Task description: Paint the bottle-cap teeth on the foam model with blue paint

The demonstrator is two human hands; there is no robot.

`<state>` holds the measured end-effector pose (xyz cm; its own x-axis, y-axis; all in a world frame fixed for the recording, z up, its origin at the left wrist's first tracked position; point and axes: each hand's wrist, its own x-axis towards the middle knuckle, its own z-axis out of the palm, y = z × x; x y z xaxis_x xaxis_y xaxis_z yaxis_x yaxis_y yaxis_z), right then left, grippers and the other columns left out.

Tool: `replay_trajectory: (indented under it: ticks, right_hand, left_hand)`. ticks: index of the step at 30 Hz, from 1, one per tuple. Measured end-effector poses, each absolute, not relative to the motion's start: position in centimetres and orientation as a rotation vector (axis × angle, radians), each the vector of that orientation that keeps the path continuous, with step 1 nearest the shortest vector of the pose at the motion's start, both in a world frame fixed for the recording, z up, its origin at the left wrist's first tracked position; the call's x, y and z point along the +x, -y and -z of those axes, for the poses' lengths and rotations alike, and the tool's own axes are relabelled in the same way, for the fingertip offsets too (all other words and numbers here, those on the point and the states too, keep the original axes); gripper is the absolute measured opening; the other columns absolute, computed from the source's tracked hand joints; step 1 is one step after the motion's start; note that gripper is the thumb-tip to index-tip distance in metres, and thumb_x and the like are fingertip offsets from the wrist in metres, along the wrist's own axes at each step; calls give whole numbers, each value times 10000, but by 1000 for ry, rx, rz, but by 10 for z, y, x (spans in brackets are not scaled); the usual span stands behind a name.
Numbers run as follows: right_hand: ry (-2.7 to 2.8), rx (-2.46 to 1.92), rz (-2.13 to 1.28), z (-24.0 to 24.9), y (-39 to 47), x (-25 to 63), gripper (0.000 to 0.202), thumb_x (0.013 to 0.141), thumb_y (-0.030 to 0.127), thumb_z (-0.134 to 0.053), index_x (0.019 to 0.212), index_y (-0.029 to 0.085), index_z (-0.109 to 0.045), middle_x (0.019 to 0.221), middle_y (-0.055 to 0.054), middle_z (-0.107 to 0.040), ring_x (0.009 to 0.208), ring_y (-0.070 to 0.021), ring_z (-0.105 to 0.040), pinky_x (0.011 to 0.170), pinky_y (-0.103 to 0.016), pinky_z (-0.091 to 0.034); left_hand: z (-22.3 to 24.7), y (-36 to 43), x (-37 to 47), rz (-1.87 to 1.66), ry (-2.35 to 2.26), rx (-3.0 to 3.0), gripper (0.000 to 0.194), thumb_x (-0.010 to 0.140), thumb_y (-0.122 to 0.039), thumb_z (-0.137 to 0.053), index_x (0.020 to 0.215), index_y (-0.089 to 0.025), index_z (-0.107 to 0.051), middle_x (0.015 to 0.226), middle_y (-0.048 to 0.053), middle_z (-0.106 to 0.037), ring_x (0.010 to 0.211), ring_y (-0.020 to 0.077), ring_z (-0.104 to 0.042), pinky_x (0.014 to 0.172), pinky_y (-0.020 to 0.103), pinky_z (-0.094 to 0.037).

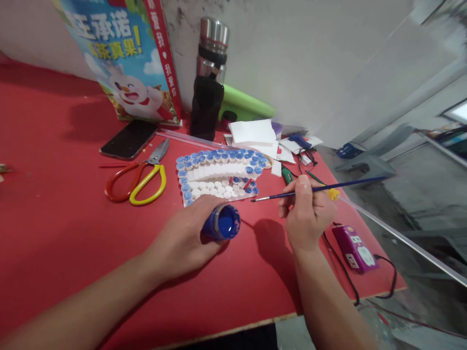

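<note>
My left hand (186, 236) is wrapped round an open jar of blue paint (221, 222), its mouth tilted toward me. Between the fingers of my right hand (306, 211) is a thin paintbrush (321, 189) with a blue handle. Its dark tip points left, close to the lower right corner of a craft piece (211, 170). That piece is built from small white rolls, with blue-painted ones along the top, left and right. Plain white rolls fill its lower middle, below a row of white strips. Part of its lower edge is hidden behind my left hand.
Scissors (146, 180) with red and yellow handles and a phone (128, 139) lie at the left. Behind stand a printed bag (127, 63), a dark phone (206, 107) and a steel bottle (214, 36). At right are white papers (253, 136), a purple power box (355, 248) and cords.
</note>
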<state>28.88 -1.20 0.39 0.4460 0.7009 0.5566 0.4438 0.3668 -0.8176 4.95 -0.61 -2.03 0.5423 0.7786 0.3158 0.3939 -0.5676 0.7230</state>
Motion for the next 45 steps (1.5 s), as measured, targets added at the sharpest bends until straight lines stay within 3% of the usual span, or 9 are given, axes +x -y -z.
replay_trajectory:
  ticks: [13,23,28,35,45]
  right_hand:
    - [956,-1062,-544,-16,6,291,475,1038,511,-623,669,219,-564,419,99,-415,276,-59,-351,259,-196,-219]
    - [1217,-955,-599,-15,13,288,286,1052,468,-606,878,242,-580,581,71,-554,351,-80,-446,324,-211,-342]
    - [1276,-974,-588,-12,22,282,280,1108,408,-519,886,244,-569,569,80,-519,361,-82,-431,321,-201,-314]
    - [1661,-1009,-412,0,32,274,169,1080,243,-564,943,222,-661,694,41,-610,485,-79,-523,487,-242,-436]
    - [1850,-1048,-208,-6,30,271,213,1074,207,-527,890,229,-632,751,4,-697,617,-125,-658,592,-269,-523]
  left_hand:
    - [20,5,49,-821,-973,2218,466,912,-265,-724,1347,-276,-557,1286,84,-715,1127,292,-722,908,401,-596]
    - [21,5,50,-837,-974,2196,456,921,-274,-724,1347,-277,-564,1296,83,-714,1138,297,-719,927,404,-595]
    - [22,5,49,-847,-957,2214,460,940,-261,-727,1364,-288,-548,1320,73,-695,1168,274,-698,950,379,-577]
    - [23,5,50,-899,-926,2229,474,943,-257,-747,1368,-284,-537,1310,69,-692,1181,271,-680,982,383,-559]
    - [21,5,50,-898,-892,2231,451,935,-183,-733,1335,-267,-541,1295,54,-694,1174,241,-675,978,342,-547]
